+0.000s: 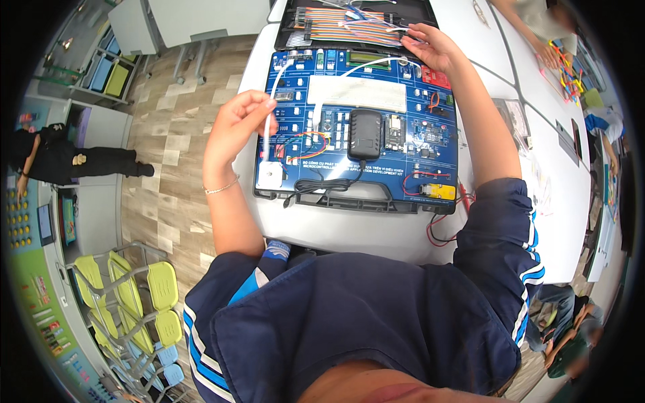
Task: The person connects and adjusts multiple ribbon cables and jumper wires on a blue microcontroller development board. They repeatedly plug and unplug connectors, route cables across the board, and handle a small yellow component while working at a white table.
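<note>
My left hand (240, 124) is closed around a thin white cable (277, 82) at the left side of a blue electronics kit board (282, 151) in an open black case. Below that hand, a small white square part (271, 174) sits on the board's lower left corner. My right hand (433, 48) has its fingers stretched out at the lid's right edge, beside a bundle of multicoloured jumper wires (353, 25); whether it touches them is unclear. Across the board lie a white breadboard (359, 93), a black power adapter (365, 134) with a coiled black cord (322, 184), and another white cable (363, 65).
The case rests on a white table (336, 227). Red and black leads (443, 228) lie at its right. One person works with coloured pieces (566, 70) at the far right, and another stands at the left. Stacked green chairs (127, 289) stand lower left.
</note>
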The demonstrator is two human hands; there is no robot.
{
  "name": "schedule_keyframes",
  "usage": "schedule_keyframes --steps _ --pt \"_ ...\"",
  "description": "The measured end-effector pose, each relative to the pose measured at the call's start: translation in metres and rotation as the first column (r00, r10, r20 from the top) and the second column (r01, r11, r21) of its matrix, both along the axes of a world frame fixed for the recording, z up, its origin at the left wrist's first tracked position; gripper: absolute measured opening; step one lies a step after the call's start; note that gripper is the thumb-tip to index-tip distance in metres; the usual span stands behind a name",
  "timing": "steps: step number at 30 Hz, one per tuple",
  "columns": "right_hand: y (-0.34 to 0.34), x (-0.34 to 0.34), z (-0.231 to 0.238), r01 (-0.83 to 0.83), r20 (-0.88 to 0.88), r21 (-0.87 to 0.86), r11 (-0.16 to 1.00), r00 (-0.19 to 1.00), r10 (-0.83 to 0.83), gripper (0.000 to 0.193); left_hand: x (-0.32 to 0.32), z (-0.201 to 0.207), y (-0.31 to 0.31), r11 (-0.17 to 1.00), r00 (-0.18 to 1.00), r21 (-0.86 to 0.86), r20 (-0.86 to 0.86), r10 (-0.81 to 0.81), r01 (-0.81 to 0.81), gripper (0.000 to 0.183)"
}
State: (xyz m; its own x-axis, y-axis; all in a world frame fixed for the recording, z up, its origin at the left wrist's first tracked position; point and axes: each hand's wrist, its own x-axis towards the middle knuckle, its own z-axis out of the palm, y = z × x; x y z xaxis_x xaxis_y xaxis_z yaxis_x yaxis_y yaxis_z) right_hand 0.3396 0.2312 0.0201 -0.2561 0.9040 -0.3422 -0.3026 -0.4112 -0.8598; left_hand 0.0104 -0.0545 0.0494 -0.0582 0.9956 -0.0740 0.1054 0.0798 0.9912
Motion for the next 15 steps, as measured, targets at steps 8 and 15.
schedule_keyframes --steps 8,15 --pt "-0.012 0.012 0.019 -0.041 0.249 0.031 0.999 0.968 0.032 0.061 -0.013 -0.005 0.005 0.990 0.980 0.004 0.143 0.138 -0.140 0.026" --pt "-0.023 0.017 0.054 -0.382 0.987 0.049 0.923 0.162 0.015 0.037 -0.009 -0.034 0.021 0.957 0.765 0.061 0.615 0.188 -0.284 0.024"
